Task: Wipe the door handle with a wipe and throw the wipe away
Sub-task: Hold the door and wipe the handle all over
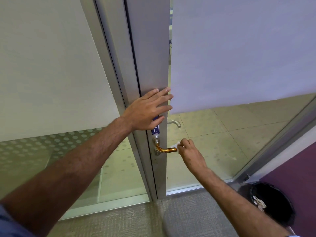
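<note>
A metal door handle [165,149] with a coppery sheen sticks out from the grey door stile [150,65], low in the middle of the view. My right hand [191,152] is closed around a white wipe [177,144] and presses it on the free end of the handle. My left hand [147,109] lies flat with spread fingers against the stile just above the handle, covering part of a blue label [154,130]. A second handle [175,123] shows through the glass on the far side of the door.
A black-lined waste bin [271,204] with crumpled paper inside stands on the floor at the lower right, beside a purple wall [294,171]. Frosted glass panels [239,48] fill both sides of the door. Carpet [136,219] covers the floor in front.
</note>
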A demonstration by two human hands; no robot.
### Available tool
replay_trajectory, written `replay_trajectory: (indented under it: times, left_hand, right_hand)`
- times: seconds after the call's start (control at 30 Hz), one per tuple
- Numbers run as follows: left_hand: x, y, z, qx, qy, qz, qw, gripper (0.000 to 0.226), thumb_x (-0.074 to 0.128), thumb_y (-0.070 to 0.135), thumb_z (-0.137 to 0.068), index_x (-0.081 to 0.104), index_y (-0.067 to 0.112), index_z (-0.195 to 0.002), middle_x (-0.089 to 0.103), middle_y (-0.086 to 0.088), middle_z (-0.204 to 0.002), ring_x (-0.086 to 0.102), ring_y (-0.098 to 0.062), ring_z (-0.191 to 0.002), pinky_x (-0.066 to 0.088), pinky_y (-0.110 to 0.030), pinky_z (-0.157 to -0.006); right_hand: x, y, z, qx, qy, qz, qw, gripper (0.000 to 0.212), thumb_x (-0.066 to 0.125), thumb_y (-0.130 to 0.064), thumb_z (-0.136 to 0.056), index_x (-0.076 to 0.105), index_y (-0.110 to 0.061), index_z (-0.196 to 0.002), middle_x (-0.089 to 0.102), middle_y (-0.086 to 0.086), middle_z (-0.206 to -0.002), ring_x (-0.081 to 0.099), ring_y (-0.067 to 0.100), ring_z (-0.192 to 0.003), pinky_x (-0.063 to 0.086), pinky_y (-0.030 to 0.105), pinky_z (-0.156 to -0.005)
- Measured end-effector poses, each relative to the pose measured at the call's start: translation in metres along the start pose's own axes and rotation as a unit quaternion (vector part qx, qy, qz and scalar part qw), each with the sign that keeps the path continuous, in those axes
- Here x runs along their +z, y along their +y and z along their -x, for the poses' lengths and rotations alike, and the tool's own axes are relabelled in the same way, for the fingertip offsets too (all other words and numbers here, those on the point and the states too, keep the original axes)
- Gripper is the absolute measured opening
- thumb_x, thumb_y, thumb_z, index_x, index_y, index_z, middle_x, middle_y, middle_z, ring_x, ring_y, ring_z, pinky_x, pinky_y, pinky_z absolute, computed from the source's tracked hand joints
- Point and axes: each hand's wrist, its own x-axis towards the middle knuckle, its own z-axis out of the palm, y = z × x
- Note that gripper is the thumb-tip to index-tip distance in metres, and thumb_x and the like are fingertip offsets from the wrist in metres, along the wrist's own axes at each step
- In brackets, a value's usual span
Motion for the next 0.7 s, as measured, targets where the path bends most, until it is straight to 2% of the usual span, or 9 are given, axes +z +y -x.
replay_trajectory:
  times: [0.07, 0.13, 0.23, 0.3, 0.43, 0.6, 0.7]
  left_hand:
    - [0.001, 0.0, 0.0, -0.001, 0.005, -0.003, 1.0, 0.042, 0.058, 0.032, -0.095, 0.062, 0.018, -0.134, 0.046, -0.014, -0.155, 0.029, -0.032, -0.152, 0.025, -0.049, -0.125]
    - [0.005, 0.001, 0.0, 0.0, 0.011, -0.004, 1.0, 0.04, 0.056, 0.032, -0.095, 0.063, 0.019, -0.132, 0.047, -0.013, -0.155, 0.03, -0.031, -0.152, 0.024, -0.048, -0.125]
    - [0.009, 0.0, 0.0, 0.001, 0.021, -0.001, 1.0, 0.038, 0.056, 0.031, -0.094, 0.064, 0.02, -0.129, 0.047, -0.011, -0.155, 0.029, -0.03, -0.152, 0.022, -0.046, -0.125]
    - [0.01, -0.002, 0.001, 0.0, 0.022, 0.002, 1.0, 0.038, 0.055, 0.03, -0.094, 0.064, 0.02, -0.129, 0.046, -0.011, -0.156, 0.028, -0.029, -0.153, 0.022, -0.045, -0.125]
    - [0.01, -0.003, 0.002, -0.001, 0.018, 0.01, 1.0, 0.036, 0.056, 0.028, -0.093, 0.066, 0.019, -0.127, 0.046, -0.01, -0.156, 0.026, -0.028, -0.154, 0.02, -0.045, -0.126]
    - [0.01, -0.001, 0.001, -0.005, 0.029, 0.009, 1.0, 0.036, 0.057, 0.028, -0.093, 0.067, 0.019, -0.126, 0.048, -0.01, -0.155, 0.029, -0.029, -0.152, 0.022, -0.045, -0.125]
    - [0.009, -0.001, 0.001, -0.007, 0.027, 0.017, 0.999, 0.036, 0.058, 0.028, -0.092, 0.067, 0.019, -0.125, 0.048, -0.01, -0.155, 0.029, -0.028, -0.153, 0.022, -0.044, -0.125]
  right_hand:
    - [0.0, -0.01, -0.003, 0.016, 0.01, -0.013, 1.0, 0.021, 0.075, -0.012, -0.084, 0.066, -0.013, -0.102, 0.051, 0.001, -0.103, 0.042, 0.013, -0.087, 0.034, 0.023, -0.05]
    - [-0.001, -0.024, -0.005, 0.026, 0.008, -0.052, 0.998, 0.015, 0.071, -0.008, -0.086, 0.064, -0.012, -0.099, 0.053, 0.002, -0.1, 0.04, 0.012, -0.083, 0.039, 0.026, -0.05]
    - [0.004, -0.058, -0.011, 0.017, -0.015, -0.06, 0.998, 0.033, 0.074, 0.002, -0.078, 0.064, -0.006, -0.108, 0.054, 0.007, -0.109, 0.051, 0.021, -0.096, 0.046, 0.029, -0.056]
    - [0.006, -0.077, -0.019, 0.022, -0.009, -0.051, 0.998, 0.046, 0.074, 0.006, -0.074, 0.062, -0.006, -0.117, 0.054, 0.01, -0.115, 0.05, 0.024, -0.104, 0.051, 0.032, -0.065]
    - [0.011, -0.091, -0.025, 0.047, -0.011, -0.052, 0.998, 0.045, 0.071, 0.009, -0.075, 0.063, -0.005, -0.118, 0.054, 0.011, -0.116, 0.05, 0.026, -0.103, 0.052, 0.032, -0.07]
    - [0.015, -0.093, -0.026, 0.003, -0.01, -0.036, 0.999, 0.053, 0.078, 0.005, -0.071, 0.064, -0.005, -0.121, 0.051, 0.012, -0.131, 0.05, 0.027, -0.115, 0.056, 0.031, -0.077]
    - [0.013, -0.094, -0.026, -0.01, -0.008, -0.011, 1.0, 0.054, 0.084, 0.005, -0.06, 0.069, -0.005, -0.11, 0.055, 0.013, -0.125, 0.054, 0.026, -0.11, 0.056, 0.028, -0.073]
